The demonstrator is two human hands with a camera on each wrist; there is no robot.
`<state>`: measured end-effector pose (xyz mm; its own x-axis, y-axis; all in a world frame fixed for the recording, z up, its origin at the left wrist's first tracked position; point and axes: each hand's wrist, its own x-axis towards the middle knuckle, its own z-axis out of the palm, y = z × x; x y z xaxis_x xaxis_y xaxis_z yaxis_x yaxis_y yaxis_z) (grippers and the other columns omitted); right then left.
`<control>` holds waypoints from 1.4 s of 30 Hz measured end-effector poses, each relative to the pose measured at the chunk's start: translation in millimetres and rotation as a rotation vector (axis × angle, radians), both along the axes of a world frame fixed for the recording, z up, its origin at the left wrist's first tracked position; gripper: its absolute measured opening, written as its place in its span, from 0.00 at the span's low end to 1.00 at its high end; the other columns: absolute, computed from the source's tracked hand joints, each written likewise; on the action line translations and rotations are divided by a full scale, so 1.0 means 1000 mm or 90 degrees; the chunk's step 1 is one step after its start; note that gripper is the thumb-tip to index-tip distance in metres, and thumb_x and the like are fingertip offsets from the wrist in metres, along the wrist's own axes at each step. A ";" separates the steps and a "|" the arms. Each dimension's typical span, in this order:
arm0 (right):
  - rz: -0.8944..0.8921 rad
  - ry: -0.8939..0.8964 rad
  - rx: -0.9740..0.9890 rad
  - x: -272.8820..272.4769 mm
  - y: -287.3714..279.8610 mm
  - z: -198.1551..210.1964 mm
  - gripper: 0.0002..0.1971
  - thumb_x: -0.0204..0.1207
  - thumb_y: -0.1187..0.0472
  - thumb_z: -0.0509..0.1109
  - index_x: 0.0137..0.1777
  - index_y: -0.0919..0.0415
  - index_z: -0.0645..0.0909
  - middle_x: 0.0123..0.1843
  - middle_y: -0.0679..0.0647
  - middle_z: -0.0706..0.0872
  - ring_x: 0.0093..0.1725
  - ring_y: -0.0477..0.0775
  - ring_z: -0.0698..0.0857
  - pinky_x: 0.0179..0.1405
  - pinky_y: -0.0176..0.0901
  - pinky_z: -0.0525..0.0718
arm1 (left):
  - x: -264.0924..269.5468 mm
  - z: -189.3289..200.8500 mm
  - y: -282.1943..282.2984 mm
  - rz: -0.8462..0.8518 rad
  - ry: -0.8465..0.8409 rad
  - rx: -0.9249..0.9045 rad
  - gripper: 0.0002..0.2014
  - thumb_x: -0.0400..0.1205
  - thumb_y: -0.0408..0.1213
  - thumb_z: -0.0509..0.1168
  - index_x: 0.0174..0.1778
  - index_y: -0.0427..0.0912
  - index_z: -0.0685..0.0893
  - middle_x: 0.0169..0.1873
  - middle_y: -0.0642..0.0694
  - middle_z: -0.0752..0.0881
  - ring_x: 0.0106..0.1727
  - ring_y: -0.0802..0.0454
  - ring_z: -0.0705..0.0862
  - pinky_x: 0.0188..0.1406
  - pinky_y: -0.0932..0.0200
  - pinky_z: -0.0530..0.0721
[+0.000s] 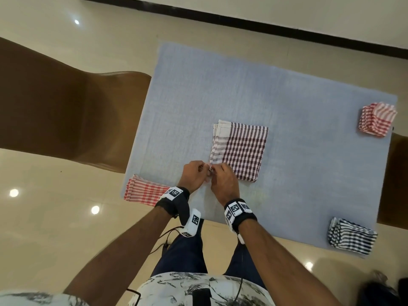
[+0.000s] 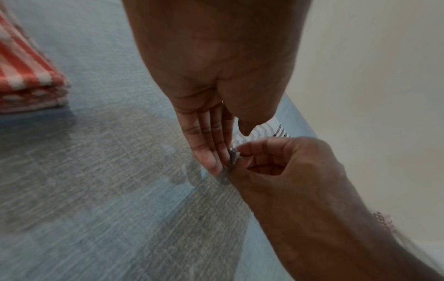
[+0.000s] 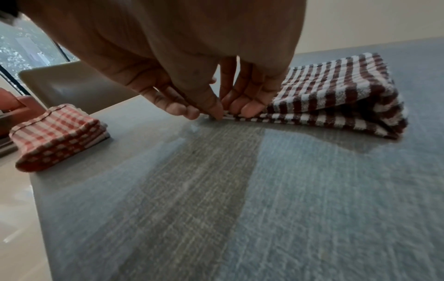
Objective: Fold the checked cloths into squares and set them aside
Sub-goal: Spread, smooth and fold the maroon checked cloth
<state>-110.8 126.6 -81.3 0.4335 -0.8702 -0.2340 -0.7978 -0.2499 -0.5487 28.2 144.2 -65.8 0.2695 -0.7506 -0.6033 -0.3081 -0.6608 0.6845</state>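
The tabletop (image 1: pixel 298 102), covered in a pale blue woven cloth, extends ahead of both hands and to either side of them. A brown chair (image 1: pixel 66 111) stands beyond the tabletop's edge, well to the left of the left hand.

The maroon checked cloth (image 1: pixel 245 149) lies folded flat in several layers directly ahead of the hands, its nearest corner between them. Its left strip shows plain and striped border; the rest is checked.

Three folded cloths lie well apart from the hands. The red checked cloth (image 1: pixel 145 192) sits at the near tabletop edge just left of the left wrist. The second red cloth (image 1: pixel 377 120) sits far to the right and ahead of the right hand, at the tabletop's far right edge. The dark blue striped cloth (image 1: pixel 351 237) sits far to the right and nearer the person than the right hand.

The left hand (image 1: pixel 194 173) has its fingers nearly straight, their tips meeting the thumb on the corner of the maroon checked cloth. The right hand (image 1: pixel 224 180) has its fingers curled, thumb and fingertips pinching the same corner. The two hands touch or nearly touch at that corner, low over the tabletop. Each wrist carries a strapped camera unit with black-and-white markers (image 1: pixel 235 208).
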 end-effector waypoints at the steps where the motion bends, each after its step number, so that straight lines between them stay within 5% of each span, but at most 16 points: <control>1: 0.007 -0.018 0.016 -0.001 0.000 -0.001 0.11 0.81 0.67 0.72 0.62 0.62 0.85 0.53 0.55 0.87 0.50 0.52 0.85 0.50 0.44 0.88 | -0.001 0.002 0.000 0.005 0.002 0.002 0.13 0.89 0.42 0.66 0.47 0.36 0.91 0.37 0.44 0.94 0.36 0.53 0.93 0.46 0.56 0.93; 5: -0.018 -0.060 0.042 -0.012 0.002 0.001 0.12 0.86 0.62 0.67 0.67 0.58 0.82 0.59 0.52 0.87 0.57 0.49 0.85 0.58 0.40 0.86 | -0.006 0.000 -0.001 0.003 -0.032 0.010 0.11 0.83 0.44 0.74 0.46 0.38 0.91 0.35 0.45 0.93 0.35 0.51 0.92 0.42 0.60 0.91; 9: -0.043 -0.045 -0.025 -0.026 0.002 0.005 0.17 0.78 0.66 0.76 0.66 0.60 0.82 0.59 0.54 0.84 0.58 0.52 0.82 0.62 0.46 0.85 | -0.010 0.004 -0.005 0.029 -0.011 0.031 0.04 0.80 0.35 0.76 0.44 0.38 0.90 0.34 0.42 0.93 0.36 0.48 0.93 0.44 0.57 0.92; 14: -0.059 0.030 -0.091 -0.041 -0.004 0.006 0.16 0.74 0.57 0.79 0.60 0.58 0.83 0.55 0.54 0.83 0.55 0.55 0.80 0.57 0.50 0.81 | -0.010 0.021 -0.011 0.165 0.123 0.054 0.04 0.82 0.31 0.73 0.46 0.34 0.89 0.38 0.39 0.94 0.39 0.46 0.95 0.44 0.53 0.95; 21: -0.139 0.097 -0.090 -0.077 -0.018 0.004 0.12 0.74 0.66 0.75 0.56 0.58 0.84 0.54 0.55 0.84 0.56 0.58 0.82 0.54 0.53 0.81 | -0.011 0.025 -0.010 0.204 0.165 0.075 0.06 0.82 0.30 0.73 0.51 0.32 0.88 0.41 0.38 0.94 0.40 0.44 0.95 0.47 0.52 0.94; 34: -0.096 0.088 -0.104 -0.087 -0.015 0.000 0.22 0.74 0.44 0.78 0.61 0.57 0.82 0.58 0.54 0.84 0.59 0.56 0.80 0.57 0.52 0.80 | -0.012 0.042 -0.005 0.264 0.376 0.032 0.11 0.86 0.31 0.70 0.60 0.28 0.87 0.45 0.37 0.93 0.37 0.52 0.90 0.40 0.63 0.91; 42: -0.140 0.074 -0.123 -0.100 -0.018 0.006 0.15 0.72 0.71 0.75 0.58 0.61 0.83 0.55 0.58 0.85 0.54 0.59 0.84 0.53 0.51 0.83 | -0.006 0.035 -0.001 0.255 0.270 0.036 0.08 0.85 0.31 0.71 0.57 0.32 0.89 0.45 0.37 0.95 0.39 0.48 0.92 0.39 0.61 0.92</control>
<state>-210.6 108.6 -75.8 0.2106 -0.9732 -0.0923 -0.8985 -0.1555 -0.4105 22.4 142.9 -30.7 0.2521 -0.6028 -0.7570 0.2667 -0.7087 0.6531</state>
